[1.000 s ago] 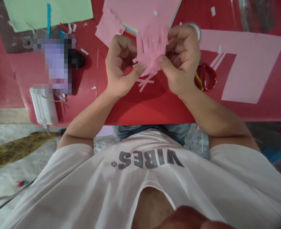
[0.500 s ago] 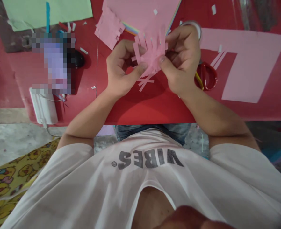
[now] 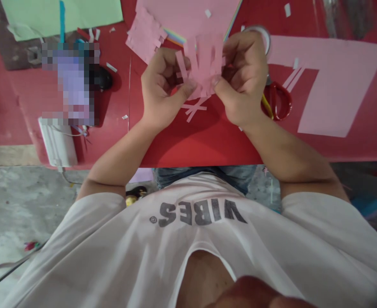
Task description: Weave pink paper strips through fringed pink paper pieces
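Between my two hands is a piece of pink paper made of several narrow strips, held up over the red table. My left hand pinches its left side, thumb in front. On the other side, my right hand grips it between thumb and curled fingers. Just below the held piece, loose pink strips lie crossed on the table. Close to my right wrist are scissors with red and yellow handles. A roll of tape sits partly hidden behind my right hand.
A woven pink piece and pink sheets lie beyond my hands. At right is a cut pink sheet. A white power bank with a cable rests by the left edge, below a blurred-out object. Green paper lies far left.
The pink strips in my hands have tipped and now stand more upright and spread. Both hands keep their hold, nearly in place. The yellow patterned cloth at lower left has gone from view.
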Demonstrator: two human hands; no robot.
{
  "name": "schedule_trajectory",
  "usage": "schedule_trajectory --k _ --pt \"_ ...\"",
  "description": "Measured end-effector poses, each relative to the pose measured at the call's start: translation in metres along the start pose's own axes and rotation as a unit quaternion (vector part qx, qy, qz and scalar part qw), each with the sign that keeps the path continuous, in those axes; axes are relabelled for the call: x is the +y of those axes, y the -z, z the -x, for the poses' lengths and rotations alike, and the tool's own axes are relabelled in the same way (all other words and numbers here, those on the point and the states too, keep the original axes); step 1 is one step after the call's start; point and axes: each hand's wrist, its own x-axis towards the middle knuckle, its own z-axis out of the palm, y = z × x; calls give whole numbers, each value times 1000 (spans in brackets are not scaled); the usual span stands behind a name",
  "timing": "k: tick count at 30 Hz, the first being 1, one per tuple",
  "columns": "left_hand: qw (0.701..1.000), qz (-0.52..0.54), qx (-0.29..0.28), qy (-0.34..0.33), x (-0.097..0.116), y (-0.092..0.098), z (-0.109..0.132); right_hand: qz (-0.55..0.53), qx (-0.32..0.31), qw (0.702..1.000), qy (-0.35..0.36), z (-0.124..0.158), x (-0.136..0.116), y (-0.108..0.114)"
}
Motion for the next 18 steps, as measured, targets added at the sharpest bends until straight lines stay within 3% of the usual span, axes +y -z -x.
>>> schedule_trajectory --k 7,13,18 --pt "1000 5 -3 -16 -15 1 0 -13 -27 999 -11 -1 -6 2" --pt "1000 0 -3 -23 -8 1 1 -10 -56 998 -29 -2 -11 4" --pt "999 13 -13 -44 1 -5 0 -23 -40 999 -18 -2 -13 5"
